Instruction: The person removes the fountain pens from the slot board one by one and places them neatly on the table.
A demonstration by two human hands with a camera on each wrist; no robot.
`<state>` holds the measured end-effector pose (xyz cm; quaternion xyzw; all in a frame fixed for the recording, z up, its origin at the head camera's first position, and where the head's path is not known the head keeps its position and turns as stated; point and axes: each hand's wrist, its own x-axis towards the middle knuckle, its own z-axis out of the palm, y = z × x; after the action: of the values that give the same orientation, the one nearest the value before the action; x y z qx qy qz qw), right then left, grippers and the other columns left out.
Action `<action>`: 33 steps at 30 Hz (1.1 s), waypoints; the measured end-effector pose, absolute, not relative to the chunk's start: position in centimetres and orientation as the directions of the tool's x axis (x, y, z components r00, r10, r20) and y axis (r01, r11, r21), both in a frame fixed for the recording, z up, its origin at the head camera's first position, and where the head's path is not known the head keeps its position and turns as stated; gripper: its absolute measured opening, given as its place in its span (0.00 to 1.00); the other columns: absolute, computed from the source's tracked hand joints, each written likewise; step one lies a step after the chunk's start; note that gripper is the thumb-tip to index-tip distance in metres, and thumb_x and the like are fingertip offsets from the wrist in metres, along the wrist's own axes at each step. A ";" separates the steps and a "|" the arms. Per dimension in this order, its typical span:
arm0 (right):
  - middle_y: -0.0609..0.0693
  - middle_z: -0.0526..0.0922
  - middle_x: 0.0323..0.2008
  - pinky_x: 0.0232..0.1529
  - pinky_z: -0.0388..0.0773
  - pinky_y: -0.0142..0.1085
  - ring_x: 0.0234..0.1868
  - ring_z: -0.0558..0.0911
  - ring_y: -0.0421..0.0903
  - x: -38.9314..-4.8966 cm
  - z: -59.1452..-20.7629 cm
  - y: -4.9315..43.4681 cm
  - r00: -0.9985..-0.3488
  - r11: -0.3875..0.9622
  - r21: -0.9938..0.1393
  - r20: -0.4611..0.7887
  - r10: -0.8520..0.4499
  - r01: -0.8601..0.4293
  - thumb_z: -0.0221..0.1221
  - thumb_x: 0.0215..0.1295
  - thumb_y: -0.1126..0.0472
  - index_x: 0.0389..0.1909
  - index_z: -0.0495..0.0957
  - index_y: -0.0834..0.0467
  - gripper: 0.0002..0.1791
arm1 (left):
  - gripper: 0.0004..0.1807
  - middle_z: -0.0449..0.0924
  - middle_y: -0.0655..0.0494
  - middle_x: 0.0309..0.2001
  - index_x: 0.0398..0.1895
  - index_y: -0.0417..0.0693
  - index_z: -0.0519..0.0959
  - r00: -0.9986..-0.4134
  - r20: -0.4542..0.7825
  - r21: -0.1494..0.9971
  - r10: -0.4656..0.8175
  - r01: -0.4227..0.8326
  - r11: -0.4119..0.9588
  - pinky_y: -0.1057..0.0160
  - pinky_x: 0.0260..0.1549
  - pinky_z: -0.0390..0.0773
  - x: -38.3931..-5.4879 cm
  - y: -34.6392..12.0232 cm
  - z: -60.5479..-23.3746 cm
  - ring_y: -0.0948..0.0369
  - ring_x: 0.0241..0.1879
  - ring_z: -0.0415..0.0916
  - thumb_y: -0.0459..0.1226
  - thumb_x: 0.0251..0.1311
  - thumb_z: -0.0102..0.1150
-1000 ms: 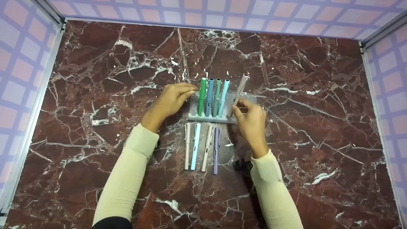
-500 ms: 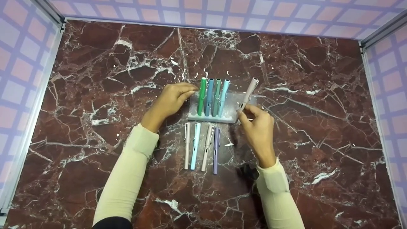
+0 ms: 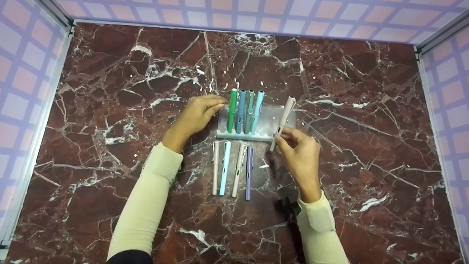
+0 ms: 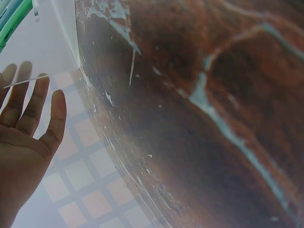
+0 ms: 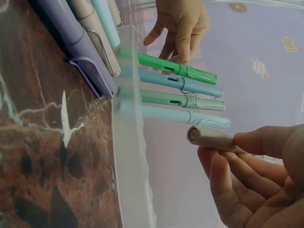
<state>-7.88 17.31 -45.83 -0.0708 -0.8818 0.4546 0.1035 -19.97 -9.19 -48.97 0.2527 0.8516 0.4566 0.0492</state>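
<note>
My right hand point(image 3: 301, 152) pinches a pinkish-grey capped fountain pen point(image 3: 283, 121) between thumb and fingers. The pen leans with its cap up and right, its lower end just in front of the holder's right part; in the right wrist view that pen point(image 5: 209, 138) shows its round end, apart from the holder. My left hand point(image 3: 199, 113) stays at the left edge of the clear pen holder point(image 3: 269, 115), thumb and fingers on either side of the panel. Standing in the holder are a bright green pen point(image 3: 232, 112), a blue pen point(image 3: 240, 113), a dull green pen point(image 3: 249, 113) and a light blue pen point(image 3: 257, 112).
In front of the holder lie a grey pen point(image 3: 215, 168), a pale blue pen point(image 3: 225, 168), another grey pen point(image 3: 239, 172) and a purple pen point(image 3: 249, 176), side by side. A marbled table point(image 3: 366, 146) lies beneath, with checked walls point(image 3: 256, 14) around it.
My right hand has moved right and toward me, bringing the pinkish-grey pen away from the holder's front ledge. The left hand and the other pens have stayed where they were.
</note>
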 end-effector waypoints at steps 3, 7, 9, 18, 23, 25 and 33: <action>0.57 0.90 0.34 0.32 0.82 0.19 0.33 0.90 0.50 -7.6 -46.0 17.4 -0.970 0.572 -0.820 0.118 0.215 0.027 0.70 0.58 0.68 0.42 0.86 0.64 0.11 | 0.13 0.84 0.44 0.54 0.51 0.37 0.84 -0.869 0.152 0.805 0.471 0.386 0.451 0.61 0.63 0.77 -20.0 -9.2 -49.0 0.51 0.56 0.81 0.34 0.71 0.56; 0.57 0.90 0.34 0.33 0.82 0.19 0.34 0.90 0.50 -7.3 -46.0 17.4 -0.971 0.548 -0.836 0.104 0.214 0.031 0.71 0.56 0.70 0.44 0.84 0.65 0.14 | 0.12 0.84 0.43 0.54 0.51 0.37 0.83 -0.869 0.153 0.810 0.471 0.383 0.445 0.61 0.63 0.77 -19.9 -9.2 -49.0 0.51 0.56 0.81 0.33 0.71 0.56; 0.57 0.90 0.34 0.34 0.83 0.20 0.33 0.90 0.50 -7.1 -46.0 17.4 -0.971 0.549 -0.835 0.102 0.218 0.035 0.71 0.56 0.70 0.44 0.84 0.65 0.14 | 0.12 0.84 0.43 0.54 0.51 0.37 0.83 -0.868 0.154 0.811 0.472 0.384 0.441 0.61 0.63 0.77 -19.9 -9.2 -49.0 0.51 0.56 0.81 0.33 0.71 0.56; 0.59 0.89 0.34 0.35 0.84 0.22 0.34 0.89 0.50 -6.4 -46.2 17.6 -0.972 0.523 -0.850 0.064 0.225 0.065 0.71 0.54 0.72 0.41 0.83 0.66 0.13 | 0.12 0.83 0.43 0.54 0.51 0.37 0.83 -0.867 0.161 0.803 0.471 0.393 0.449 0.61 0.64 0.77 -19.9 -9.2 -49.0 0.51 0.56 0.80 0.33 0.71 0.56; 0.60 0.89 0.34 0.34 0.85 0.24 0.33 0.88 0.51 -5.9 -46.5 17.7 -0.975 0.476 -0.876 0.028 0.221 0.083 0.70 0.54 0.74 0.40 0.83 0.68 0.11 | 0.12 0.83 0.42 0.54 0.51 0.36 0.83 -0.863 0.175 0.800 0.474 0.406 0.443 0.61 0.63 0.77 -20.0 -9.2 -49.1 0.50 0.56 0.81 0.33 0.71 0.56; 0.60 0.88 0.34 0.33 0.85 0.25 0.33 0.88 0.51 -5.7 -46.7 17.7 -0.976 0.468 -0.879 0.019 0.216 0.086 0.69 0.54 0.75 0.39 0.83 0.68 0.11 | 0.12 0.84 0.42 0.54 0.51 0.36 0.84 -0.862 0.179 0.800 0.475 0.408 0.440 0.61 0.63 0.77 -20.0 -9.2 -49.1 0.50 0.56 0.81 0.33 0.71 0.56; 0.60 0.88 0.35 0.33 0.86 0.26 0.33 0.89 0.52 -4.8 -47.2 17.8 -0.979 0.482 -0.867 -0.029 0.201 0.125 0.70 0.55 0.73 0.40 0.84 0.66 0.11 | 0.12 0.84 0.42 0.53 0.50 0.36 0.84 -0.862 0.180 0.802 0.473 0.407 0.437 0.61 0.63 0.77 -20.0 -9.2 -49.2 0.50 0.55 0.81 0.33 0.71 0.56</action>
<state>-4.80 17.76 -47.24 -0.0948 -0.8600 0.4999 0.0381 -19.99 -9.19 -49.15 0.2598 0.8469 0.4625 0.0354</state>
